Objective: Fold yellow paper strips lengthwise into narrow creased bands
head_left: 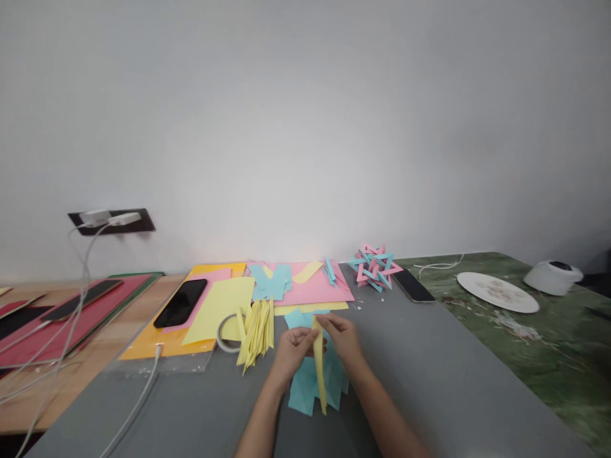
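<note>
A narrow yellow paper strip [319, 372] hangs roughly upright between my hands. My left hand [296, 348] pinches it from the left, below its upper end. At the top end, the thumb and fingers of my right hand [342, 337] grip the same strip. Beneath both hands lie several overlapping blue paper pieces [303, 388] on the grey tabletop. Left of my left hand sits a pile of folded yellow paper strips [258, 331], next to a roll of tape [222, 334] that the pile partly hides.
Behind my hands, a pink sheet [329, 286] carries blue and yellow pieces. A pink-and-blue paper star model [375, 266] stands by a phone [414, 286]. Another phone [181, 304] rests on coloured sheets at left. A white cable [138, 404] crosses the left side; a white plate [496, 292] lies right.
</note>
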A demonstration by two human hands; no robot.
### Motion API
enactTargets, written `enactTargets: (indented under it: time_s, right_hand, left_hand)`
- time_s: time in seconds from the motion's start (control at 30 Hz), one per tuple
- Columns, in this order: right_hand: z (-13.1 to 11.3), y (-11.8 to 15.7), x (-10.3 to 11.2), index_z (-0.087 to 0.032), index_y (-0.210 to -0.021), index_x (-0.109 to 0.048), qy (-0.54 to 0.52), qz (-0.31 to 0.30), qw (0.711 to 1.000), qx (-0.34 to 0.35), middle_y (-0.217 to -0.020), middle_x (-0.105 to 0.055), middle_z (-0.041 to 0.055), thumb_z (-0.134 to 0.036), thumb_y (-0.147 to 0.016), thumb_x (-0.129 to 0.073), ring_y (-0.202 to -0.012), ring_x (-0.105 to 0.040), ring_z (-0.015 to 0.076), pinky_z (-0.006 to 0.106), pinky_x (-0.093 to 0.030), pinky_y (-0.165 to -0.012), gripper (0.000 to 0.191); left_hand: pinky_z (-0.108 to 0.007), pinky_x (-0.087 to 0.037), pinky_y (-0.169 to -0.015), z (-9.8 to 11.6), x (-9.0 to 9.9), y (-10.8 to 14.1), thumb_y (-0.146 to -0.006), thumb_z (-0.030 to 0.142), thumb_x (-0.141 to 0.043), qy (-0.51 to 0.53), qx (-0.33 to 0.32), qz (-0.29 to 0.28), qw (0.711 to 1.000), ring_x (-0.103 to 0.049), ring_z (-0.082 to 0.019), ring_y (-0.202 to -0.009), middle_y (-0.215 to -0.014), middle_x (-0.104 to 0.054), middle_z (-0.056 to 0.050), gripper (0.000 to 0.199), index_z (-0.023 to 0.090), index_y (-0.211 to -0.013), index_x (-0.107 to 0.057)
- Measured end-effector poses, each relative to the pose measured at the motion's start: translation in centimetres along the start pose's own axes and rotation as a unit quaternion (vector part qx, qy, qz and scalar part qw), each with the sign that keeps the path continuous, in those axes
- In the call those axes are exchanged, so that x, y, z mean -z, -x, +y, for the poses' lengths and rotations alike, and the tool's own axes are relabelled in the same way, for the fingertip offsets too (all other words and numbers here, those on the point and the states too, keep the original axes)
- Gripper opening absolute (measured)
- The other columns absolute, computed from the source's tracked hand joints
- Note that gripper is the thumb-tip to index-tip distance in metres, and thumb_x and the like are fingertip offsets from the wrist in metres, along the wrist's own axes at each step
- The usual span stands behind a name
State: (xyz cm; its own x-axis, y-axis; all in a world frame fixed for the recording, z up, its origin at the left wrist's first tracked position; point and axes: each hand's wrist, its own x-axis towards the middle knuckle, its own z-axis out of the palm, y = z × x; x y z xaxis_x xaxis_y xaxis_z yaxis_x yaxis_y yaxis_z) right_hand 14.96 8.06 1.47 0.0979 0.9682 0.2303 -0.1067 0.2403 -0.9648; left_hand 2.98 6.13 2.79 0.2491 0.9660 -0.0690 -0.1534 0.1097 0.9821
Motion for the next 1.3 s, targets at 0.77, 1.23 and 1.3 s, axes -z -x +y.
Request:
enactTargets:
  time_s: [0.77,1.23,1.3]
  right_hand:
    - [0.2,-0.2,0.2,-0.013,-0.068,-0.064,-0.018,0.076,0.996,-0.048,-0.058,-0.06,0.003,-0.044,-0.064,-0.052,-0.054,-0.05,0.0127,0.022,-0.036,-0.049,0.033]
    - [0.2,-0.3,0.4,-0.015,-0.058,-0.063,0.103,0.056,0.993,0.023,-0.054,-0.058,0.0013,-0.04,-0.063,-0.054,-0.049,-0.047,0.0112,0.022,-0.034,-0.047,0.027]
    - [0.3,-0.3,0.2,-0.014,-0.062,-0.064,0.07,0.048,0.996,0.003,-0.055,-0.058,0.0018,-0.043,-0.064,-0.053,-0.05,-0.048,0.0117,0.022,-0.035,-0.048,0.031]
  left_hand:
    - [-0.021,-0.039,-0.046,0.1,-0.1,0.4,-0.06,0.043,-0.057,-0.017,0.032,-0.011,0.999,-0.054,-0.012,-0.046,-0.058,-0.065,-0.006,0.036,0.011,-0.072,-0.064]
    - [-0.022,-0.042,-0.048,-0.6,0.0,-0.1,-0.055,0.043,-0.061,-0.013,0.02,0.036,0.999,-0.055,-0.013,-0.047,-0.056,-0.064,-0.006,0.035,0.01,-0.067,-0.063]
    - [-0.021,-0.04,-0.045,-0.7,0.1,-0.2,-0.053,0.042,-0.062,-0.02,0.006,0.066,0.998,-0.053,-0.012,-0.044,-0.053,-0.063,-0.005,0.034,0.01,-0.063,-0.062]
